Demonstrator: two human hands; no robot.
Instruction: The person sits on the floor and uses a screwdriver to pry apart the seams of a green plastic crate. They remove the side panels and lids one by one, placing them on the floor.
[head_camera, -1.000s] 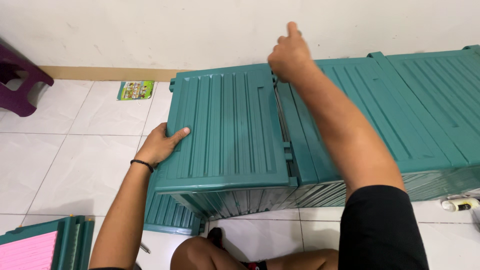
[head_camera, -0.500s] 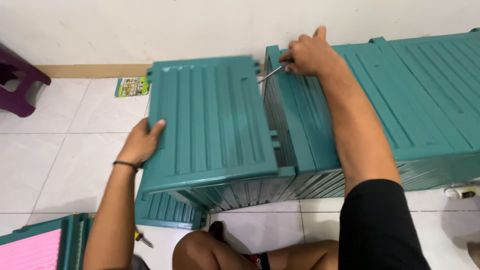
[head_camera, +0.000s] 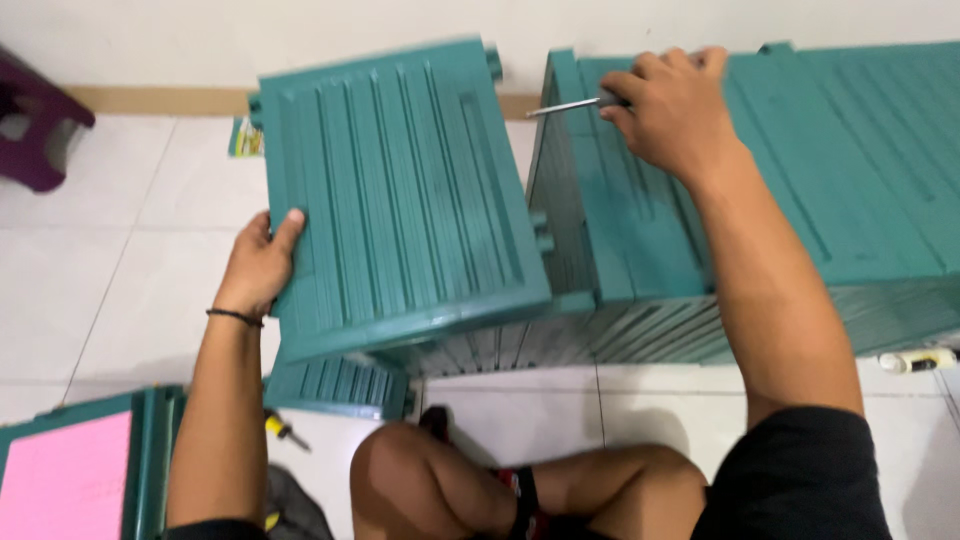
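My left hand (head_camera: 262, 262) grips the left edge of a ribbed green plastic panel (head_camera: 395, 195), which is tilted up and away from the long green plastic cabinet (head_camera: 800, 170) lying on the floor. My right hand (head_camera: 675, 105) rests on the cabinet's top near its left end and holds a thin metal tool (head_camera: 563, 106), probably a screwdriver, whose shaft points left toward the gap between panel and cabinet. A dark band is on my left wrist. My bent knee (head_camera: 400, 480) is below the panel.
Another green ribbed piece (head_camera: 335, 385) lies on the white tile floor under the panel. A pink and green panel (head_camera: 70, 480) sits bottom left, a yellow-handled screwdriver (head_camera: 283, 428) beside it. A purple stool (head_camera: 35, 130) stands far left, a small white tube (head_camera: 915, 360) far right.
The green panel has come apart from the cabinet and swung left and upward in my left hand. My right hand drew back from the joint with the metal tool.
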